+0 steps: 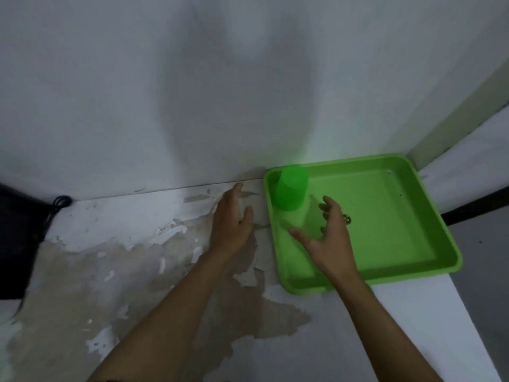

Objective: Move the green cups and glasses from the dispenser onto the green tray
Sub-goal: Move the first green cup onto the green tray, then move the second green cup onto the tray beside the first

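A green cup [290, 187] stands upside down in the far left corner of the green tray [399, 260]. My right hand [327, 235] hovers over the tray just right of and nearer than the cup, fingers spread, holding nothing. My left hand [232, 219] lies flat over the tabletop just left of the tray's edge, empty, fingers loosely together. The dispenser is out of view.
The white table [124, 271] has peeling paint and brown patches. A white wall [192, 92] rises behind it. A dark object with a black cable [62, 202] sits at the far left. The table's right edge [465, 312] runs close past the tray.
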